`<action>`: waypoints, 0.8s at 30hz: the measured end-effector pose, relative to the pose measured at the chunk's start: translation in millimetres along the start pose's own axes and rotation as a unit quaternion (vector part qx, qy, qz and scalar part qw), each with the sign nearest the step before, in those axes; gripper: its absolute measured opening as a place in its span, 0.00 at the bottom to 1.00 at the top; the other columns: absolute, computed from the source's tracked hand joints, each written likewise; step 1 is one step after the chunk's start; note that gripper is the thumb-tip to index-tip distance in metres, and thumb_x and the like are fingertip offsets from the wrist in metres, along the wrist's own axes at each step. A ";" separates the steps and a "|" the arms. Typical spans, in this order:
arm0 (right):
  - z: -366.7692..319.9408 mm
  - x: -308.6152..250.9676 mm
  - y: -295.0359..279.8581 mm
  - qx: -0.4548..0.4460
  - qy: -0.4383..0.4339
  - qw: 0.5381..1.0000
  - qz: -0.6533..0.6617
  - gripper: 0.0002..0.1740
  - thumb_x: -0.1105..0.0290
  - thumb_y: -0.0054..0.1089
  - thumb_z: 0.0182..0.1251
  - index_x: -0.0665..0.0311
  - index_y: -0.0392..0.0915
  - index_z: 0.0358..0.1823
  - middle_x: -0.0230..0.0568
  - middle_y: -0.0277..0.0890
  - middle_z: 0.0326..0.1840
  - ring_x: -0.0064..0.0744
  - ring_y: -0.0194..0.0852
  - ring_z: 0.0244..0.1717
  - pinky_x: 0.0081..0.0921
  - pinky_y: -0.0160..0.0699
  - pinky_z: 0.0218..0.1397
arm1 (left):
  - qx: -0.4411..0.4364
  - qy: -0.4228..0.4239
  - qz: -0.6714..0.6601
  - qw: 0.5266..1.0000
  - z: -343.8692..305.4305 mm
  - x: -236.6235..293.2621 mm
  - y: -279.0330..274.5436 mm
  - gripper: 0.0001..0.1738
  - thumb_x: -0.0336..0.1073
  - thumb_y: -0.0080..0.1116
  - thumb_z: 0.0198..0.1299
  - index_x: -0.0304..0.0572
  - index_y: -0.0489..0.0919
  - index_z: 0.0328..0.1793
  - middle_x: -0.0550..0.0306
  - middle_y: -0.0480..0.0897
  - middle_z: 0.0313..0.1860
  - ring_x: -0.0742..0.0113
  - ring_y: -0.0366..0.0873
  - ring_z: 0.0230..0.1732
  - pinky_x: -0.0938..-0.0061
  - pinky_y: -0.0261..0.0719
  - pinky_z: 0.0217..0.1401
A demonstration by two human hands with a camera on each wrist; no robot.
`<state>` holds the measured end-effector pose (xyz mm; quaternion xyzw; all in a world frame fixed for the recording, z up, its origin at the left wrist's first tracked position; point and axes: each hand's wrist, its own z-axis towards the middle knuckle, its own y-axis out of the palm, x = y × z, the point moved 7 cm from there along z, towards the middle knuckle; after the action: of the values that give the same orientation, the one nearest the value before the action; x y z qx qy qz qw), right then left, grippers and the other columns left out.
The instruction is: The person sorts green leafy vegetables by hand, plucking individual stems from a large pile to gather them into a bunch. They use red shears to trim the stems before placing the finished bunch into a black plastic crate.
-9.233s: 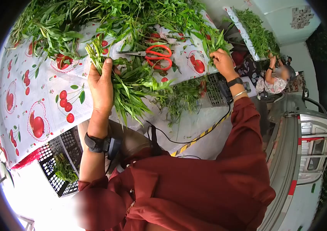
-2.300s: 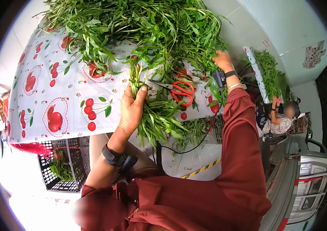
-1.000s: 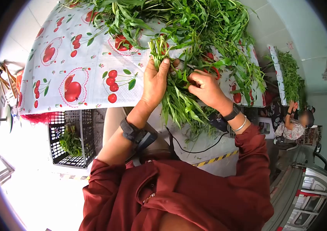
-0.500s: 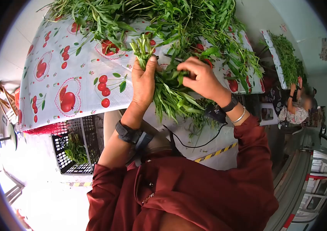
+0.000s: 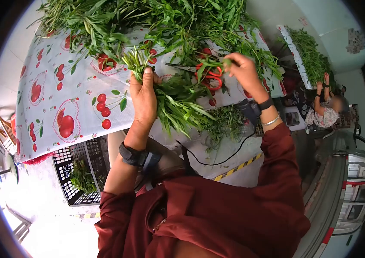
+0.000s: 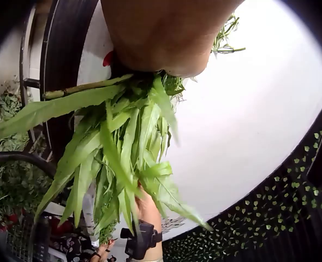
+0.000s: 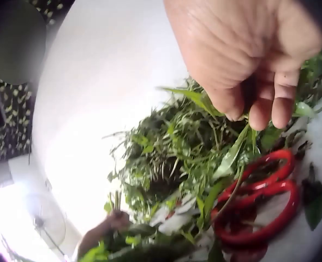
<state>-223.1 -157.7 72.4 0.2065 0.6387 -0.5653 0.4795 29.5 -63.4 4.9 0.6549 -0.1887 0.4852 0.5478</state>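
Observation:
My left hand (image 5: 144, 95) grips a bunch of long-leaved green stems (image 5: 180, 105), thumb across it. The cut stem ends stick up above the thumb, and the leaves hang toward the table's front edge. In the left wrist view the leaves (image 6: 117, 153) spread below the hand. My right hand (image 5: 246, 76) is off to the right and pinches a small leafy sprig (image 5: 210, 64) between thumb and fingertips. Red-handled scissors (image 5: 211, 81) lie on the table under that sprig. In the right wrist view their handles (image 7: 259, 234) show just below the fingers.
A large heap of greens (image 5: 161, 26) covers the back of the cherry-print tablecloth (image 5: 68, 101). Below the table's edge stands a black crate (image 5: 73, 189) with some greens in it. More greens (image 5: 225, 122) lie low at the right. Another person (image 5: 324, 109) sits farther off.
My right hand has moved from beside the bunch out to the right, above the scissors, with a sprig in its fingers. The scissors handles it partly covered now show. My left hand keeps its grip.

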 end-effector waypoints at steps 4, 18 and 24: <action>-3.5 32.6 -72.3 0.151 0.093 0.966 0.189 0.04 0.73 0.53 0.62 0.66 0.74 0.35 0.34 0.74 0.35 0.20 0.72 0.30 0.20 0.72 0.31 | -0.002 -0.003 0.010 1.000 -0.5 1.2 0.1 0.12 0.40 0.47 0.66 0.39 0.68 0.35 0.63 0.68 0.26 0.74 0.65 0.29 0.78 0.67 0.37; -0.1 61.8 -112.3 0.188 0.082 0.910 0.360 0.04 0.73 0.50 0.65 0.64 0.71 0.38 0.37 0.74 0.36 0.27 0.72 0.33 0.27 0.74 0.37 | -0.018 -0.004 -0.001 1.000 0.4 -2.0 0.1 0.10 0.40 0.48 0.66 0.40 0.68 0.37 0.64 0.67 0.26 0.74 0.65 0.30 0.79 0.67 0.37; 17.1 25.7 -116.6 0.141 -0.013 0.892 0.430 0.05 0.71 0.46 0.67 0.62 0.71 0.39 0.36 0.73 0.37 0.28 0.70 0.38 0.30 0.71 0.47 | -0.018 -0.009 0.024 1.000 1.4 -3.3 -1.7 0.10 0.40 0.47 0.66 0.40 0.69 0.41 0.65 0.68 0.25 0.76 0.65 0.28 0.80 0.67 0.36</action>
<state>-322.3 -212.8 113.5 0.5188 0.3949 -0.3910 0.6497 29.9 -65.0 1.4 0.6446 -0.2180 0.4890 0.5458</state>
